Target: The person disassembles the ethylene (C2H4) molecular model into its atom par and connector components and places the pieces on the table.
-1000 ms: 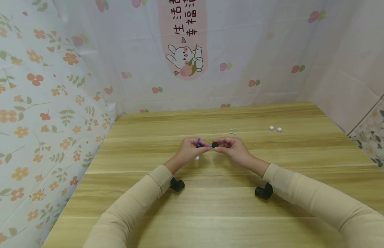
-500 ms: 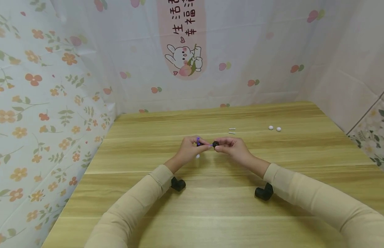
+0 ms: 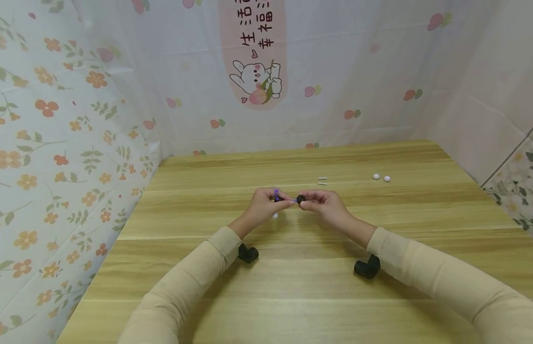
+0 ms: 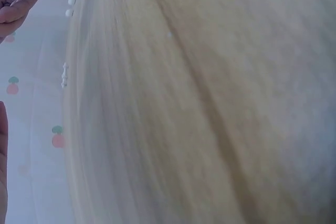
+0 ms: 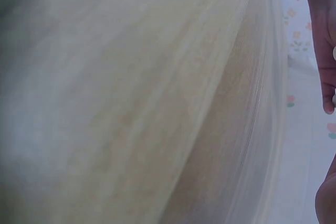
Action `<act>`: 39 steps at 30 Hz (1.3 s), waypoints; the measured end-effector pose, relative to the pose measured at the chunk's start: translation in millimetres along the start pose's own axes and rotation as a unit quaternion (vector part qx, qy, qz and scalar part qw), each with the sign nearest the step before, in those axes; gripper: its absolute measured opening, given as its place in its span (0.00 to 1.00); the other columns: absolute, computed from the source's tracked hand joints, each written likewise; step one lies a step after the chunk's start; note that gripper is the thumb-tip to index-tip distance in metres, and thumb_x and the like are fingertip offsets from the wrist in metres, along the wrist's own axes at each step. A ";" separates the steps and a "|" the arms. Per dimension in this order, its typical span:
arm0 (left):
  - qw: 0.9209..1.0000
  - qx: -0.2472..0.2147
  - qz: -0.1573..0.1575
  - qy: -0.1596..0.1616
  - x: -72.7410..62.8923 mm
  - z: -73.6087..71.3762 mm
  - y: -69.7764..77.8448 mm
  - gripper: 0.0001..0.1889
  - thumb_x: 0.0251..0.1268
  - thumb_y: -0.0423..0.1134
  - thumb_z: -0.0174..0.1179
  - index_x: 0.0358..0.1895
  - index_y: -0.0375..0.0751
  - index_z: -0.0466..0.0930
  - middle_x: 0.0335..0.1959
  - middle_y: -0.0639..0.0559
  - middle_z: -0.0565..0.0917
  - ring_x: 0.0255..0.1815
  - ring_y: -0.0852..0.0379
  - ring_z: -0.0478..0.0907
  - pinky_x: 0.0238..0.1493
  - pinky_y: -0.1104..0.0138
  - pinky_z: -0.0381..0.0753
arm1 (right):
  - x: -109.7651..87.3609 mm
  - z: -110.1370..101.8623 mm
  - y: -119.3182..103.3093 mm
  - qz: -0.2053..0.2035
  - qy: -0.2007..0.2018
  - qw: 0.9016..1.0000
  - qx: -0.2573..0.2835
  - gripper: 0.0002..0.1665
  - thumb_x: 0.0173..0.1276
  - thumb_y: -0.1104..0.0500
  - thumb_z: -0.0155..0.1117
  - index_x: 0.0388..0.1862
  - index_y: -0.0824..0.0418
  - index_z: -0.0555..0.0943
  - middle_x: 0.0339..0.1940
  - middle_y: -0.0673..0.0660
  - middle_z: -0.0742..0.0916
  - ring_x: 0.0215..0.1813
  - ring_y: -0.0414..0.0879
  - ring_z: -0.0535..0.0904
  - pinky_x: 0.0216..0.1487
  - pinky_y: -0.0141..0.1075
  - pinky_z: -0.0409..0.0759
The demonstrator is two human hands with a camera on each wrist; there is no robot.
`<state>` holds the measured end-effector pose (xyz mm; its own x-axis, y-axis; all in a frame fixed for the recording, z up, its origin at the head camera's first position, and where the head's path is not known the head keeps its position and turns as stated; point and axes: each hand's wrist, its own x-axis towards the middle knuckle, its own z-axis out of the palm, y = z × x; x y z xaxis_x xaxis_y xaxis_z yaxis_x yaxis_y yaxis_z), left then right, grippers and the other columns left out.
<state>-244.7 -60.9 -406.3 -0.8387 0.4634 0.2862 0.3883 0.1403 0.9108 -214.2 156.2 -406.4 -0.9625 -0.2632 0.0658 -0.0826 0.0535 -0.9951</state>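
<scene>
In the head view, my left hand pinches a small assembly of ball-and-stick pieces. A purple stick rises above its fingers, and a white ball shows below them. My right hand pinches a black ball between thumb and fingers. A thin purple piece spans the small gap between the two hands and meets the black ball; how deep it sits I cannot tell. Fingers hide much of the assembly. The wrist views catch only parts of the hands at their edges.
Two short pale sticks lie on the wooden table beyond the hands. Two white balls rest farther right. Black devices sit under both wrists. Patterned cloth hangs behind the table and at its sides.
Both hands have shifted very slightly right and up in the view, still close together. The black ball sits a little farther right, with more of the purple piece showing beside it.
</scene>
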 end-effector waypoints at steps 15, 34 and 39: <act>1.000 0.002 0.011 -0.004 -0.3 1.6 0.4 0.05 0.61 0.33 0.68 0.32 0.34 0.87 0.34 0.50 0.86 0.34 0.55 0.78 0.33 0.68 0.76 | -3.4 1.0 -1.2 -0.005 0.014 1.000 -0.003 0.20 0.66 0.66 0.66 0.55 0.74 0.78 0.47 0.60 0.86 0.42 0.42 0.84 0.50 0.37 0.81; 0.999 0.029 0.030 -0.010 1.9 6.0 1.6 0.04 0.60 0.33 0.69 0.30 0.36 0.88 0.30 0.53 0.85 0.27 0.59 0.70 0.27 0.70 0.68 | -10.6 -3.5 -2.5 -0.013 0.019 1.000 -0.015 0.19 0.67 0.66 0.66 0.55 0.74 0.78 0.43 0.55 0.87 0.41 0.42 0.83 0.52 0.44 0.80; 0.999 0.035 0.031 -0.008 2.5 8.0 2.0 0.04 0.59 0.33 0.69 0.30 0.36 0.88 0.30 0.53 0.85 0.27 0.59 0.71 0.27 0.71 0.69 | -12.5 -4.8 -1.7 -0.022 0.022 0.999 -0.038 0.18 0.68 0.65 0.65 0.54 0.73 0.79 0.44 0.59 0.86 0.41 0.43 0.83 0.52 0.45 0.80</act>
<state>-243.0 -52.5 -406.1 -0.8058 0.4878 0.3357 0.4653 0.1709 0.8685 -203.3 164.0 -405.1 -0.9677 -0.2245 0.1151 -0.1437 0.1155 -0.9829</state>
